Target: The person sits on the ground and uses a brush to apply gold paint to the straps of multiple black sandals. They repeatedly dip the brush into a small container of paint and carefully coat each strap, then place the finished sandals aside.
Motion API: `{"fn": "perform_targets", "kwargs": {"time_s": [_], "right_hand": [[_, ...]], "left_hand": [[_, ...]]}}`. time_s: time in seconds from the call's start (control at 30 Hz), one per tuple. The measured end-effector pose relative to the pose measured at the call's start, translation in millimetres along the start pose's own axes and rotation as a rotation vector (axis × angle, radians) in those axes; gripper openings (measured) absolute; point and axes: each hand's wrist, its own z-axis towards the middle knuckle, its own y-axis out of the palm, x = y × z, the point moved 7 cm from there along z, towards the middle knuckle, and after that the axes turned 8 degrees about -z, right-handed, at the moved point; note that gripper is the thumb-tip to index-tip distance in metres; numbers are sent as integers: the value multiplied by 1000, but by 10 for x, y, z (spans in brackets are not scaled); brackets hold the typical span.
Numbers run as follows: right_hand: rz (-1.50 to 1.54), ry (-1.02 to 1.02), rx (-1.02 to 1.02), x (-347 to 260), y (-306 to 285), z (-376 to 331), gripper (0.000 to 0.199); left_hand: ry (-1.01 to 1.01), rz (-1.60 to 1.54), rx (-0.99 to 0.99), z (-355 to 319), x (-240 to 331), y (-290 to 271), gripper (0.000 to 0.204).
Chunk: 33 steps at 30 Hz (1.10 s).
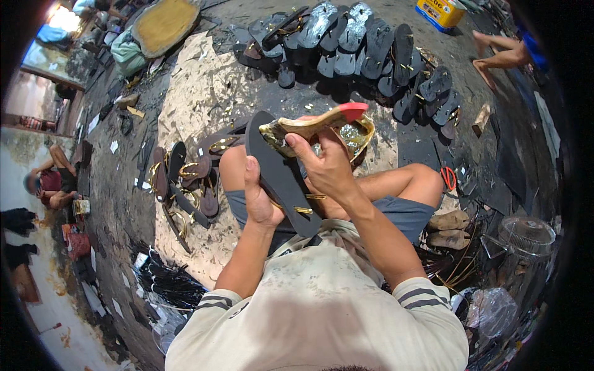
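Note:
My left hand [263, 201] grips a black flat sandal sole [278, 167], its thumb lying along the edge. Two short gold-trimmed pieces [302, 210] show near the sole's lower end. In my right hand [325, 164] is a long tan, glue-crusted tool [315, 125] with a red end; its exact kind is not clear. The tool's pale, wet-looking left end is close to the upper part of the sole; whether they touch, I cannot tell. Just behind the right hand sits an open container [366, 141] with shiny, glue-like stuff inside, partly hidden by the hand and tool.
Several black sandals [377, 49] stand in an arc at the far side. Finished-looking sandals with gold straps [176, 167] lie left of my knee. Red-handled scissors [448, 179], wooden shoe lasts [450, 230] and a fan guard [526, 238] are at right. A yellow-blue can [439, 13] stands far right.

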Motion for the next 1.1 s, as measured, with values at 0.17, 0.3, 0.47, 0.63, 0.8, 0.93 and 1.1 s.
{"fn": "perform_targets", "kwargs": {"time_s": [0.17, 0.3, 0.47, 0.63, 0.8, 0.93, 1.1], "right_hand": [[-280, -305, 63, -285, -63, 172, 27], [-187, -348, -91, -348, 66, -124, 25], [-146, -235, 47, -184, -148, 328, 25], [-318, -455, 6, -333, -107, 119, 24], [-440, -449, -41, -374, -123, -15, 25], [-114, -267, -132, -203, -7, -213, 30], [-402, -293, 9, -21, -142, 157, 27]], "left_hand": [[56, 17, -98, -27, 37, 88, 64], [-57, -51, -193, 115, 62, -4, 73], [7, -11, -131, 75, -16, 44, 67], [24, -56, -214, 73, 13, 158, 67], [-48, -130, -166, 48, -83, -53, 70], [-89, -134, -226, 128, -132, -126, 73], [-82, -45, -24, -33, -230, -57, 75]]}}
